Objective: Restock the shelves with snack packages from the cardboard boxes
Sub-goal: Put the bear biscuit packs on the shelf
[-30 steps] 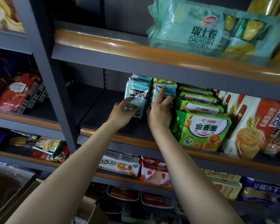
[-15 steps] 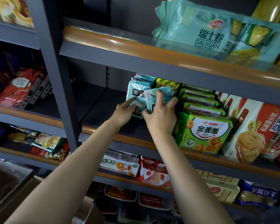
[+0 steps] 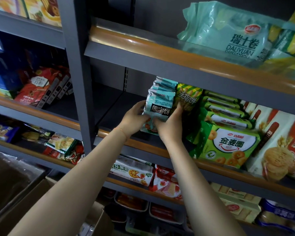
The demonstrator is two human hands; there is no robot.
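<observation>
Both our hands close on a light-blue biscuit packet [image 3: 159, 106] at the middle shelf [image 3: 143, 145] of a grey store rack. Our left hand [image 3: 133, 119] grips the packet's left edge, fingers curled round it, a thin bracelet [image 3: 121, 131] at the wrist. Our right hand [image 3: 169, 124] holds the packet's lower right corner, thumb across the front. The packet stands upright at the front of a row of matching blue packets [image 3: 163, 83] that runs toward the far back of the shelf.

Just right of it stands a yellow-green snack packet [image 3: 188, 97], touching the blue one. Further right lies a stack of green ring-biscuit bags [image 3: 228, 145], then tall white-and-red biscuit packs [image 3: 279, 150] at the right edge. Left of the blue packet the shelf board is bare and dark.

On the shelf above, pale-green Swiss roll bags [image 3: 228, 31] lie flat. On the shelf below our arms sit a white fruit-biscuit pack [image 3: 133, 172] and a red wafer pack [image 3: 167, 183]. In the left bay, red packets [image 3: 36, 86] lean beside dark boxes.

Near us at lower left, an open cardboard box [image 3: 24, 198] stands on the floor; its contents are too dark to make out.
</observation>
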